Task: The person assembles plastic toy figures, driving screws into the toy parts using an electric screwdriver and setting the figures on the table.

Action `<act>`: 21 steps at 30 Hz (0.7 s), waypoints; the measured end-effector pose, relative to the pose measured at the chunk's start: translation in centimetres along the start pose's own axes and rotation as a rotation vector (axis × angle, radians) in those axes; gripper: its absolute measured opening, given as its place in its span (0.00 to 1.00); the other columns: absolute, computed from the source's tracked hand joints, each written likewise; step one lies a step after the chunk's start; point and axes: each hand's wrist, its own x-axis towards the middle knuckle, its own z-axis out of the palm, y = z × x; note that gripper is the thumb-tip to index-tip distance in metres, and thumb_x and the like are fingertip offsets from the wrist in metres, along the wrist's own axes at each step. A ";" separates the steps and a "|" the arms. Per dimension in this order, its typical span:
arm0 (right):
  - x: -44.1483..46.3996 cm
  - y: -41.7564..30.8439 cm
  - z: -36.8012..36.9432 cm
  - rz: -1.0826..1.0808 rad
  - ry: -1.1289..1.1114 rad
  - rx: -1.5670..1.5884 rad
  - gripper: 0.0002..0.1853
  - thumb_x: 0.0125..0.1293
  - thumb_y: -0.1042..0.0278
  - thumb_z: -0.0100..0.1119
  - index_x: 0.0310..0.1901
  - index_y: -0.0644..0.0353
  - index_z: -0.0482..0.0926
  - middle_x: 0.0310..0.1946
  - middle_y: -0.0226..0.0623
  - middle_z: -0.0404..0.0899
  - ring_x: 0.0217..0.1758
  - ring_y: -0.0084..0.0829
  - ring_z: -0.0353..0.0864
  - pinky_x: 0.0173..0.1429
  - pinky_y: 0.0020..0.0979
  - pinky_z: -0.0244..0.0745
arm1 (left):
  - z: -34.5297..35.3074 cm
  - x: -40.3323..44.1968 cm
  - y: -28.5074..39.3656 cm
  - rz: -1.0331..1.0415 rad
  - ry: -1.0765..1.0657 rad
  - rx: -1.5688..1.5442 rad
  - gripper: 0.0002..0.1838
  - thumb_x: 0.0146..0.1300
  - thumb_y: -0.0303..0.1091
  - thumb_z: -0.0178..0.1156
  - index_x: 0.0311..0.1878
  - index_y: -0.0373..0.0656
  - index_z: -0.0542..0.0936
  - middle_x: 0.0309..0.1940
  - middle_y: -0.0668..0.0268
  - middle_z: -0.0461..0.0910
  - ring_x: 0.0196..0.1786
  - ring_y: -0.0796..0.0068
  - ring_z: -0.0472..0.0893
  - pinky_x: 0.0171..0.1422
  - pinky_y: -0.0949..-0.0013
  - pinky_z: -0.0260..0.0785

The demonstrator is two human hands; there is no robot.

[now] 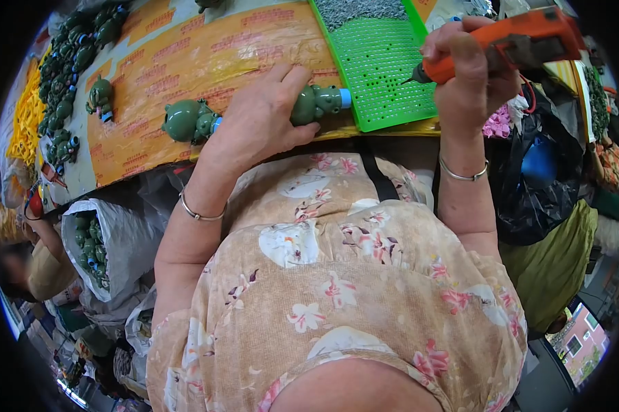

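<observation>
My left hand (258, 117) lies over a dark green plastic toy (316, 103) with a light blue end, its thumb and fingers closed round it against the table. Just left of that hand sits another green toy (186, 120), also with a blue part. In my right hand (469, 86) is an orange electric screwdriver (522, 44), gripped round its body. Its thin tip points left over a bright green perforated tray (385, 103). Small grey screws (361, 10) fill the tray's far section, and several dark dots mark its near grid.
More green toys (69, 62) are heaped along the table's left side, with one (100, 96) standing apart. A white sack (93, 240) of green pieces is below left. A black plastic bag (539, 172) hangs at right. Another person's arm (42, 230) shows at far left.
</observation>
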 end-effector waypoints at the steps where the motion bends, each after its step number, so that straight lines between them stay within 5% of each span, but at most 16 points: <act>1: 0.2 -0.4 0.0 0.015 -0.025 0.021 0.15 0.71 0.65 0.66 0.49 0.69 0.77 0.28 0.40 0.80 0.29 0.32 0.80 0.38 0.36 0.78 | 0.0 0.1 -0.1 -0.002 0.002 0.002 0.31 0.51 0.34 0.76 0.58 0.39 0.76 0.49 0.51 0.78 0.51 0.44 0.80 0.55 0.52 0.74; 7: 0.5 -1.3 1.6 0.170 -0.142 0.347 0.22 0.73 0.55 0.64 0.57 0.64 0.73 0.34 0.39 0.76 0.35 0.34 0.78 0.44 0.37 0.75 | 0.5 0.4 -0.8 0.001 0.028 -0.007 0.28 0.50 0.36 0.75 0.54 0.39 0.77 0.47 0.51 0.79 0.49 0.44 0.81 0.53 0.52 0.75; 10: 0.3 -1.6 4.6 0.165 -0.157 0.383 0.19 0.73 0.57 0.66 0.53 0.64 0.75 0.32 0.38 0.77 0.33 0.33 0.80 0.41 0.35 0.77 | 0.6 0.4 -0.8 0.003 0.022 0.010 0.28 0.49 0.35 0.75 0.54 0.39 0.77 0.46 0.51 0.79 0.48 0.44 0.81 0.52 0.52 0.75; 12: 0.4 -2.3 6.0 0.280 -0.112 0.552 0.24 0.66 0.63 0.74 0.57 0.56 0.72 0.41 0.29 0.80 0.43 0.26 0.79 0.54 0.29 0.75 | 0.4 0.5 -0.7 -0.017 -0.009 0.023 0.28 0.48 0.35 0.75 0.53 0.38 0.77 0.45 0.50 0.79 0.48 0.44 0.81 0.51 0.52 0.75; 14: 0.7 -2.5 7.6 0.622 0.207 0.894 0.23 0.64 0.67 0.76 0.57 0.59 0.75 0.40 0.33 0.81 0.38 0.28 0.81 0.45 0.27 0.78 | 0.4 0.5 -0.6 -0.028 -0.011 0.022 0.28 0.48 0.35 0.75 0.53 0.38 0.77 0.45 0.50 0.79 0.48 0.44 0.81 0.51 0.51 0.74; 16: 0.3 -1.6 7.9 0.599 0.247 0.814 0.23 0.64 0.71 0.75 0.57 0.61 0.76 0.40 0.35 0.82 0.35 0.28 0.82 0.39 0.26 0.79 | 0.7 0.4 -0.7 -0.027 0.013 0.009 0.28 0.48 0.35 0.75 0.53 0.38 0.76 0.44 0.49 0.78 0.48 0.43 0.81 0.51 0.50 0.74; 19: -0.9 1.3 7.7 0.200 -0.008 0.309 0.21 0.65 0.76 0.74 0.57 0.63 0.76 0.38 0.36 0.82 0.33 0.26 0.82 0.36 0.26 0.78 | 0.5 0.4 -0.5 -0.033 0.004 0.015 0.28 0.49 0.35 0.75 0.53 0.38 0.76 0.44 0.49 0.78 0.48 0.43 0.81 0.52 0.50 0.74; 21: -0.7 1.2 7.8 0.190 -0.019 0.267 0.19 0.65 0.78 0.73 0.54 0.65 0.77 0.36 0.34 0.82 0.33 0.23 0.81 0.35 0.25 0.77 | 0.5 0.4 -0.5 -0.034 0.004 0.006 0.28 0.49 0.35 0.75 0.53 0.38 0.76 0.45 0.49 0.78 0.48 0.42 0.80 0.52 0.50 0.74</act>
